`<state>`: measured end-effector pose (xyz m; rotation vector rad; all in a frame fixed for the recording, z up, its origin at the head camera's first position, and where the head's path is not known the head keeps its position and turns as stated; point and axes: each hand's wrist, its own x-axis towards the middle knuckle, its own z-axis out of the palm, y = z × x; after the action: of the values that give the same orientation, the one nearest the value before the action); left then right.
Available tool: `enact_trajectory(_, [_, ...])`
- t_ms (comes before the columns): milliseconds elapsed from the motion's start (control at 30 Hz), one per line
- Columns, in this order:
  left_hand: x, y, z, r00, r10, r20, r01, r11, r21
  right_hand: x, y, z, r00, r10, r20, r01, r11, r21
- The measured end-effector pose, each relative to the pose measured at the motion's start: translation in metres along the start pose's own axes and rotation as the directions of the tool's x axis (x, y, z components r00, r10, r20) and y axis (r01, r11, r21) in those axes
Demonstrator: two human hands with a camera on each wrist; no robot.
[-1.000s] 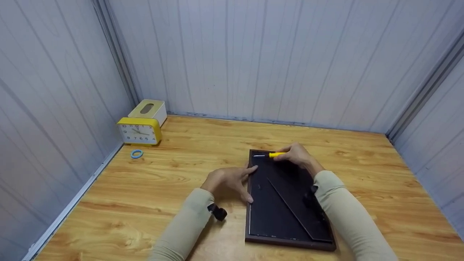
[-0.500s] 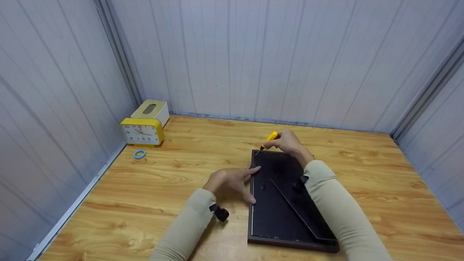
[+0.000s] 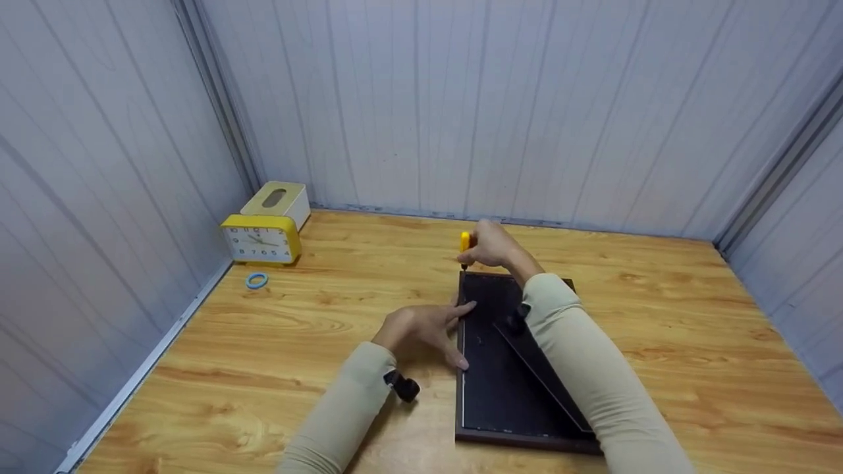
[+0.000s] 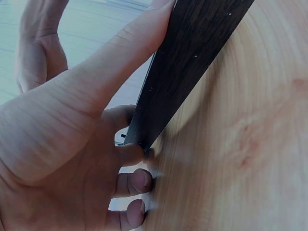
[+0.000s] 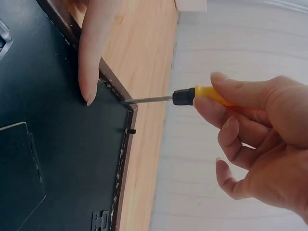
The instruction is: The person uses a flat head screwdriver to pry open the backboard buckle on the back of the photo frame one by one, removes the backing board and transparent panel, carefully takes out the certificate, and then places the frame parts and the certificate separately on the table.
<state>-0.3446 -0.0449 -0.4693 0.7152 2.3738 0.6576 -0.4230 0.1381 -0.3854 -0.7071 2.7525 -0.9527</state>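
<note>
A dark picture frame (image 3: 490,395) lies back side up on the table, with a brown rim and a black support leg (image 3: 537,362) on its backing. My left hand (image 3: 428,326) rests at its left edge. One straight finger lies on the backing, and the thumb touches the rim; in the left wrist view, other fingers of the left hand (image 4: 62,139) sit low beside the frame. My right hand (image 3: 495,245) pinches the yellow handle of a screwdriver (image 3: 465,242). In the right wrist view, the screwdriver's metal shaft (image 5: 150,99) meets the inner rim at a corner.
A yellow clock (image 3: 263,242) stands at the far left, before a tissue box (image 3: 299,205). A blue ring (image 3: 257,280) lies in front of the clock. Panelled walls (image 3: 408,99) border the wooden table (image 3: 296,316). A small metal hanger (image 5: 100,221) sits near the frame's edge.
My right hand has moved left and away to the frame's far left corner. The screwdriver has turned from lying nearly flat to standing steeply. The left hand keeps its place on the frame.
</note>
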Motion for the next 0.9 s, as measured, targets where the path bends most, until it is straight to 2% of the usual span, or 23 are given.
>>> enact_trajectory(133, [0.001, 0.001, 0.000, 1.000, 0.001, 0.004, -0.001, 1.000, 0.010, -0.002, 0.003, -0.002, 1.000, 0.021, 0.006, -0.021, 1.000, 0.009])
enact_trajectory(267, [0.002, 0.001, 0.000, 0.999, 0.025, 0.023, -0.025, 1.000, -0.011, -0.007, 0.010, -0.009, 1.000, 0.002, 0.016, -0.002, 1.000, -0.006])
enact_trajectory(400, [0.001, -0.001, -0.002, 0.999, 0.025, 0.023, -0.025, 1.000, -0.009, -0.015, 0.022, -0.016, 0.999, -0.037, 0.037, 0.040, 0.997, -0.061])
enact_trajectory(533, [0.002, -0.002, -0.002, 1.000, 0.013, 0.004, -0.013, 1.000, 0.013, -0.032, 0.039, -0.021, 0.995, -0.026, 0.099, 0.042, 0.986, -0.160])
enact_trajectory(667, [0.002, -0.004, -0.001, 1.000, 0.021, -0.010, -0.020, 0.999, 0.033, -0.056, 0.062, -0.025, 0.988, 0.002, 0.156, 0.042, 0.959, -0.279])
enact_trajectory(733, [0.002, -0.004, 0.000, 0.999, 0.034, -0.010, -0.034, 0.999, 0.026, -0.073, 0.077, -0.029, 0.986, 0.004, 0.168, 0.043, 0.960, -0.277])
enact_trajectory(900, [0.001, -0.005, 0.001, 0.998, 0.068, -0.004, -0.068, 0.998, -0.005, -0.130, 0.118, -0.041, 0.987, 0.032, 0.158, -0.018, 0.995, -0.093])
